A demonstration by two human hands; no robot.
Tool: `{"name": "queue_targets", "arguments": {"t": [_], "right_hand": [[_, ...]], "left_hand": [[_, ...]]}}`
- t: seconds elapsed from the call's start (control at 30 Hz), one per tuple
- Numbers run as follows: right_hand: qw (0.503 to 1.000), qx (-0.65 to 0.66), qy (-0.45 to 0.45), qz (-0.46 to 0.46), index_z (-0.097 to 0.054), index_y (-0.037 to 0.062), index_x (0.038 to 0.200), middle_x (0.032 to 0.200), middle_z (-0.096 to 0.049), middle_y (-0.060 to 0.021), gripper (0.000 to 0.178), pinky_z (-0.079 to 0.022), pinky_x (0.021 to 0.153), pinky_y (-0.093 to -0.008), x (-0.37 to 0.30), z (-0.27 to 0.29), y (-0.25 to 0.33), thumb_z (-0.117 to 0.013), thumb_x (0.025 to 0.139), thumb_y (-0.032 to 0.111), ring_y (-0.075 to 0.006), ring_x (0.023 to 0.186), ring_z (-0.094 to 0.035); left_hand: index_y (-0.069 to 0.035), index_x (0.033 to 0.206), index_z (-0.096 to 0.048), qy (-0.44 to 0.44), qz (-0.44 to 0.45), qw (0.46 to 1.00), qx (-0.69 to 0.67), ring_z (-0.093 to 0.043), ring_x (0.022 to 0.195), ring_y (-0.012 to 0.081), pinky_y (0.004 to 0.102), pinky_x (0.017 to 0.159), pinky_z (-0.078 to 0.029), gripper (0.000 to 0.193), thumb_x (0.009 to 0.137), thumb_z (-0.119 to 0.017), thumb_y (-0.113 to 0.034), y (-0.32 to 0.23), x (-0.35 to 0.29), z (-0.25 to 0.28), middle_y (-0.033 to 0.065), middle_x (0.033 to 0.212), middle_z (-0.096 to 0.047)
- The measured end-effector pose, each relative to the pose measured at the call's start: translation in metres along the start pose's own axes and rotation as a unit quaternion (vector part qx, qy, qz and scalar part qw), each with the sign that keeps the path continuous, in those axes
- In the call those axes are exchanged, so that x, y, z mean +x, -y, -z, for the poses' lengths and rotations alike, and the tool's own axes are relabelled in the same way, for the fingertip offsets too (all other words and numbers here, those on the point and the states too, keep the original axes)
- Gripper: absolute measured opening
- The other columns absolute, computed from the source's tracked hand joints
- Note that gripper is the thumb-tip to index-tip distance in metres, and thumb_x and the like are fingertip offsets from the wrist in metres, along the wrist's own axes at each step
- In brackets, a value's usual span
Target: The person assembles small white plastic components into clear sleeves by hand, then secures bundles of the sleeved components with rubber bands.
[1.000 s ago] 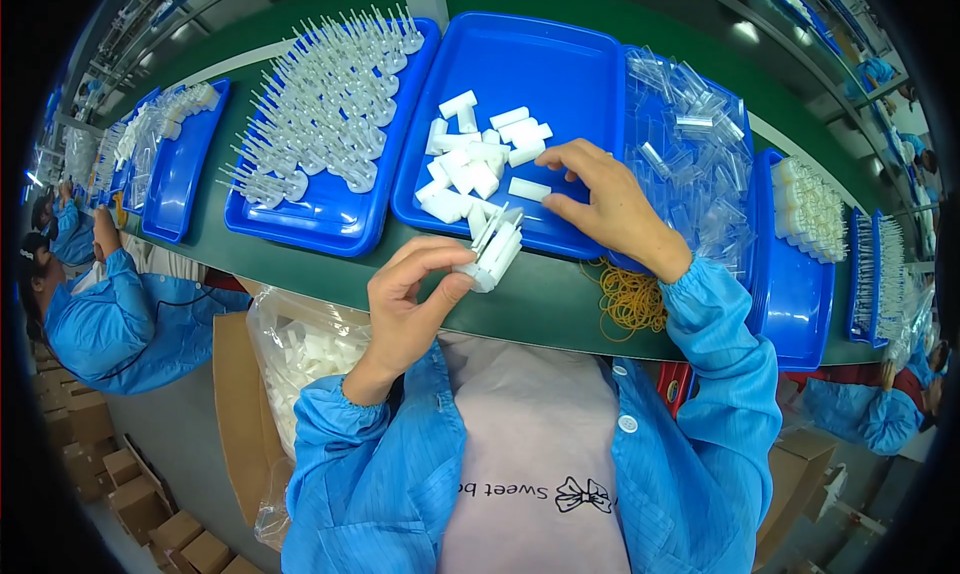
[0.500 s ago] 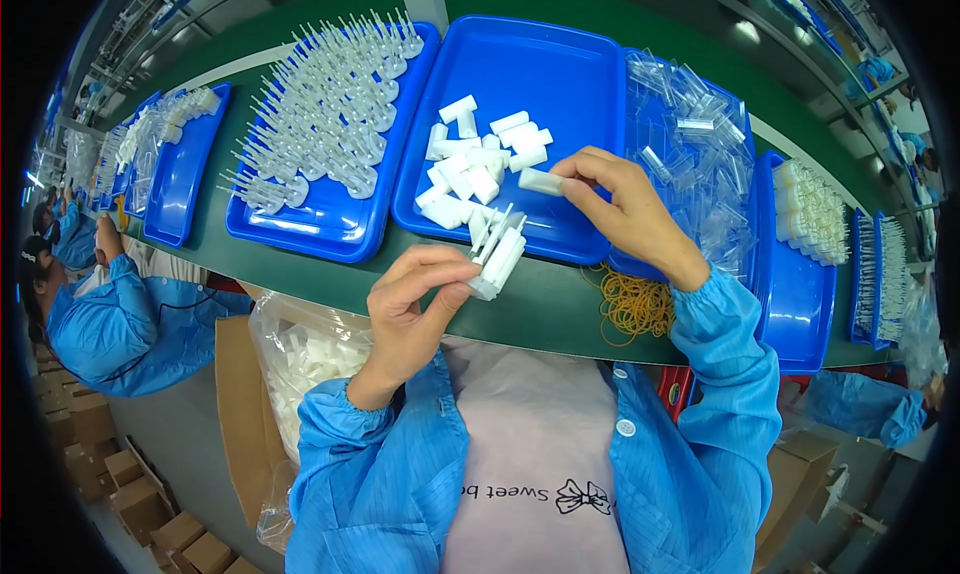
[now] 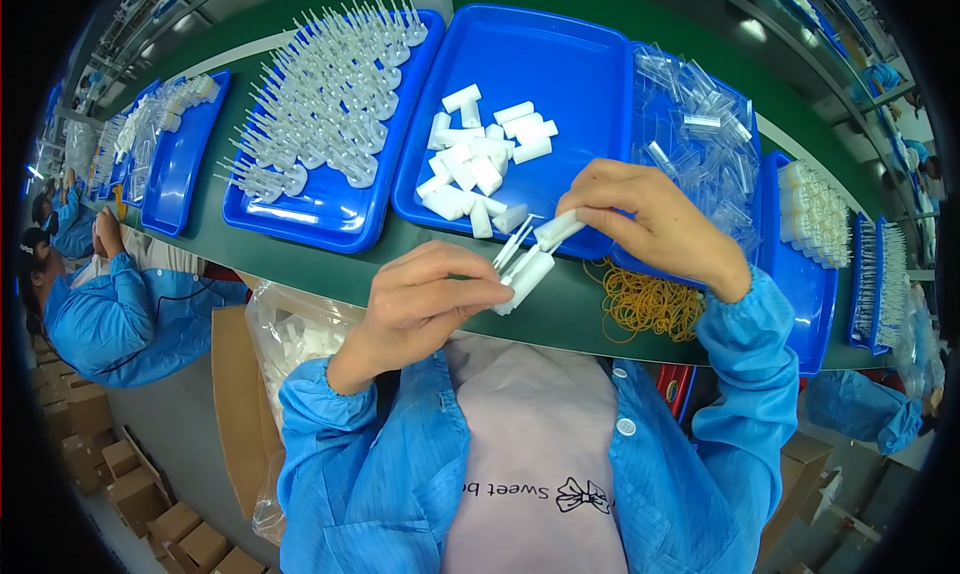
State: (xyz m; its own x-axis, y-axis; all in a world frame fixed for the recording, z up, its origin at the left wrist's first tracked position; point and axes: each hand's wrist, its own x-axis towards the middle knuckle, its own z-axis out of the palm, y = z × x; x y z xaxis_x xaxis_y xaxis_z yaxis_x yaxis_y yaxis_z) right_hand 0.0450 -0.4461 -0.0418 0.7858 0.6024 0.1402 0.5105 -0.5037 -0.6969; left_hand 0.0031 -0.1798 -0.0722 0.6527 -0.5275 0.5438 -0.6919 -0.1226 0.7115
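Note:
My left hand point(image 3: 425, 299) pinches a small clear plastic holder with upright pins point(image 3: 513, 244). White cylinders point(image 3: 530, 279) are seated on some of its pins, and other pins stand bare. Between its thumb and fingers, my right hand point(image 3: 655, 219) grips another white cylinder point(image 3: 556, 231), whose lower end is at the tip of a pin; whether the pin has entered it I cannot tell. Just beyond both hands, a pile of loose white cylinders point(image 3: 485, 177) lies in a blue tray point(image 3: 550, 64).
On the left, a blue tray point(image 3: 340, 229) carries many clear pinned holders point(image 3: 340, 104). Clear plastic tubes point(image 3: 700, 164) fill a tray on the right, with yellow rubber bands point(image 3: 645, 304) at its near edge. A bagged carton point(image 3: 235, 394) stands below the bench; a co-worker point(image 3: 100, 304) sits left.
My right hand has brought its white cylinder down and nearer to the holder. My left hand has moved right, tilting the holder toward it.

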Motion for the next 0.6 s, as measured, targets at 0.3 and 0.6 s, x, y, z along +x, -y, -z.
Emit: {"name": "queue_targets", "arguments": {"t": [0.3, 0.6], "right_hand": [[0.859, 0.44, 0.153, -0.214, -0.065, 0.0006, 0.098, 0.074, -0.059, 0.0008, 0.021, -0.04, 0.057, -0.0211, 0.004, 0.005, -0.008, -0.057, 0.09, 0.018, -0.0058, 0.066, -0.05], [0.941, 0.302, 0.079, -0.132, -0.068, 0.0008, 0.091, 0.074, -0.057, 0.001, 0.017, -0.039, 0.061, -0.0227, 0.009, -0.003, 0.022, -0.065, 0.085, 0.017, -0.0071, 0.068, -0.049]], "left_hand": [[-0.004, 0.089, -0.071, 0.036, -0.071, 0.993, 0.087, -0.062, 0.076, 0.023, 0.0315, 0.064, -0.051, 0.03, 0.06, -0.07, 0.004, -0.007, 0.01, -0.003, 0.0097, 0.087, -0.064], [-0.005, 0.101, -0.067, -0.099, 0.007, 0.989, 0.106, -0.063, 0.077, 0.0221, 0.031, 0.063, -0.052, 0.036, 0.066, -0.072, -0.003, -0.015, 0.006, -0.023, 0.0093, 0.091, -0.063]]}}
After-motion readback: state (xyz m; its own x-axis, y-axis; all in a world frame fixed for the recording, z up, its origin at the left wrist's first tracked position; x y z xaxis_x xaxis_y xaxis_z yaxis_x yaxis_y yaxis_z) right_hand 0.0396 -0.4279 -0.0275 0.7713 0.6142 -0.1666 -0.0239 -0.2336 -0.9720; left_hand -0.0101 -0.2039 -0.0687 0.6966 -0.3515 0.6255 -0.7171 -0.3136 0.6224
